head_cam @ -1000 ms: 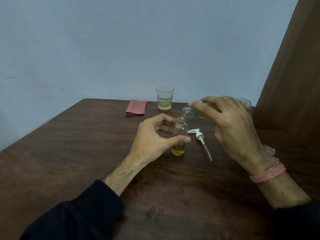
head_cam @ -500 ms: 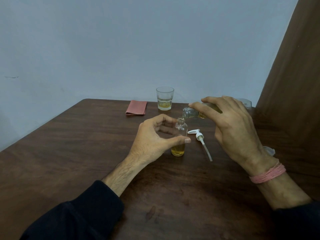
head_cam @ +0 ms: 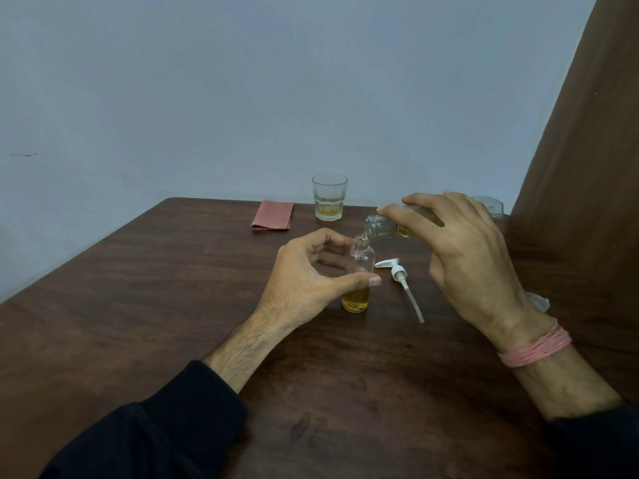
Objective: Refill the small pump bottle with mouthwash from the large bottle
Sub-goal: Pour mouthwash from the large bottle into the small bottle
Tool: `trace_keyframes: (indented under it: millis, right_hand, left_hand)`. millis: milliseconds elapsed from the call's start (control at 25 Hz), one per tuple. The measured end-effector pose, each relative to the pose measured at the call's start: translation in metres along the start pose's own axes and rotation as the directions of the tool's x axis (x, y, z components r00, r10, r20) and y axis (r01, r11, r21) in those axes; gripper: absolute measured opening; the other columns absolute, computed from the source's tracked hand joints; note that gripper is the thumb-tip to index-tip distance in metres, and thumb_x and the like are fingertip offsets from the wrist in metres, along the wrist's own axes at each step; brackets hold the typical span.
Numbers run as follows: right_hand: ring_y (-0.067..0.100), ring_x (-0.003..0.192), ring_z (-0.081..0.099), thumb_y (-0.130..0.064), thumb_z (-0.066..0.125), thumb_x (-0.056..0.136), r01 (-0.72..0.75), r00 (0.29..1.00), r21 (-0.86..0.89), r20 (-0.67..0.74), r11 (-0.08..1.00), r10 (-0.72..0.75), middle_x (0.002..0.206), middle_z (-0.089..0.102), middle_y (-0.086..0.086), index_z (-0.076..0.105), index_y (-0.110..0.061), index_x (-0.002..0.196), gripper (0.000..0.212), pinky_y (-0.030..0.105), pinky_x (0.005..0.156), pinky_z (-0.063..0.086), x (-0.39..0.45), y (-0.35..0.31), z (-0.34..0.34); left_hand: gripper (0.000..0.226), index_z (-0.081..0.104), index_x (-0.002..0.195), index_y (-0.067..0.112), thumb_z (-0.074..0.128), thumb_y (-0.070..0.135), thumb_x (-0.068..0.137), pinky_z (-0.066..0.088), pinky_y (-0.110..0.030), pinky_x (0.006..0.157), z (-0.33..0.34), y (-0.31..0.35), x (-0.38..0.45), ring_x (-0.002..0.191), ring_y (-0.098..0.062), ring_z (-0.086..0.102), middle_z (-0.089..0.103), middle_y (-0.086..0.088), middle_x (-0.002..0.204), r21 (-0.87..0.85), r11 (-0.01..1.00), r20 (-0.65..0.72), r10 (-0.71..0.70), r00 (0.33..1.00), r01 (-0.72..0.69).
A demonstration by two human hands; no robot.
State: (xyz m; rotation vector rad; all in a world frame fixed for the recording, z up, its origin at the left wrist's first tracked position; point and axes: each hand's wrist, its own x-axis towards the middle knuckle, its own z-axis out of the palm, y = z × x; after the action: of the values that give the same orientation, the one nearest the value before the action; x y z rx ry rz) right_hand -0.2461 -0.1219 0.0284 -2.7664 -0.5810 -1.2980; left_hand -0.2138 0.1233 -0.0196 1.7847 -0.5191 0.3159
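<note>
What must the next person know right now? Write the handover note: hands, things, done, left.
Left hand: curled around the small pump bottle, steadying it upright on the table.
Right hand: holds the large bottle tipped, mouth right above the small bottle's neck.
Pump head: off, lying on the table right of the small bottle.
Done: pump removed; small bottle holds amber liquid in its lower part.
Left: fill it up, set the large bottle down, refit the pump.
</note>
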Motion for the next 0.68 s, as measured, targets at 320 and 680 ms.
trace_keyframes:
  millis: [320,680]
  right_hand:
    - [0.041,0.128,0.061,0.023,0.064,0.071,0.008,1.000,0.010,0.003,1.000,-0.008,0.143,0.067,0.015,0.063,-0.026,0.153,0.096,0.054,0.120,0.041,0.0010,0.0002,-0.0004]
    - [0.045,0.130,0.062,0.020,0.061,0.073,0.023,1.000,0.025,0.007,0.999,-0.023,0.144,0.067,0.018,0.064,-0.024,0.153,0.091,0.057,0.120,0.041,0.0012,0.0000,-0.0012]
  left_hand:
    - [0.051,0.084,0.114,0.028,0.111,0.040,0.072,0.068,-0.021,0.085,0.0002,-0.0001,-0.0006,0.098,-0.004,0.087,0.091,0.015,0.108,-0.005,1.000,-0.003,-0.003,1.000,0.003]
    - [0.051,0.083,0.116,0.026,0.110,0.036,0.074,0.071,-0.029,0.091,0.0004,-0.0011,-0.0015,0.100,-0.006,0.088,0.091,0.013,0.109,-0.012,1.000,0.015,0.000,1.000,0.001]
